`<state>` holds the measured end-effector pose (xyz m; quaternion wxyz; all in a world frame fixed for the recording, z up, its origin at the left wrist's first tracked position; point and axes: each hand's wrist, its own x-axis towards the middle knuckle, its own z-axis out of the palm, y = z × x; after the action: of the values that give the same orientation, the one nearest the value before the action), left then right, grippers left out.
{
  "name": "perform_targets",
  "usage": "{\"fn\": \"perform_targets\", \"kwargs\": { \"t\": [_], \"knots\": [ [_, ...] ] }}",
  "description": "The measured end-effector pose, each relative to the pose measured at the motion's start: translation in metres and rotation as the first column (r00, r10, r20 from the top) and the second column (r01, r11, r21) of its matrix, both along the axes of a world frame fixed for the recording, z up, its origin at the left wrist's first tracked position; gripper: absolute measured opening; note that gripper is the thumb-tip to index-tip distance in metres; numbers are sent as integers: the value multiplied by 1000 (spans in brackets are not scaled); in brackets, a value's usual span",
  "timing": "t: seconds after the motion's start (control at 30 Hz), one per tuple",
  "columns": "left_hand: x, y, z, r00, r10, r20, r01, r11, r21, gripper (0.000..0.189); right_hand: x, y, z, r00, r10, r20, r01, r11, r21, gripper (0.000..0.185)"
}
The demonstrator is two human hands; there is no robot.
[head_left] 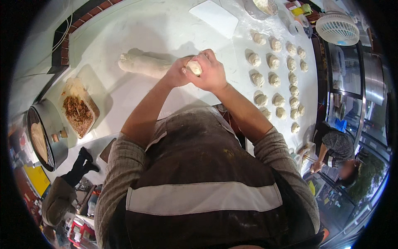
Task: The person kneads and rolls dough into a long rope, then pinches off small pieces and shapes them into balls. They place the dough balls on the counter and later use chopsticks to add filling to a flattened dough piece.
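Observation:
Both of my hands meet above the white work surface [124, 90], closed around one small piece of pale dough [194, 67]. My left hand [178, 73] cups it from the left, and my right hand [211, 70] wraps it from the right, fingers bent over the top. Behind my left hand lies a thick roll of dough [143, 64], its right end hidden by that hand. Several small dough lumps [274, 62] rest in rough rows to the right on the floured surface.
A plastic container of chopped filling [77, 109] stands left, beside a round metal pan [59, 137]. A white board or scraper [214, 18] and a metal bowl [264, 7] are at the far side. One person [337, 144] works at right; another [59, 199] is lower left.

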<state>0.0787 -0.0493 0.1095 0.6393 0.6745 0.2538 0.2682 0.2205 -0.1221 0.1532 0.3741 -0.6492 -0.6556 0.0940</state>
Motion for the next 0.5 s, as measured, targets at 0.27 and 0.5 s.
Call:
{"fn": "perform_targets", "kwargs": {
  "t": [0.27,0.5],
  "knots": [
    [14,-15,2,900,362,-244,-81,688,721,12,-8,22,-25,883,-438,-170,422,898,-124,23],
    [16,-25,35,902,111,-418,180,782,596,51,66,39,-55,558,-802,-214,535,544,-646,50]
  ]
}}
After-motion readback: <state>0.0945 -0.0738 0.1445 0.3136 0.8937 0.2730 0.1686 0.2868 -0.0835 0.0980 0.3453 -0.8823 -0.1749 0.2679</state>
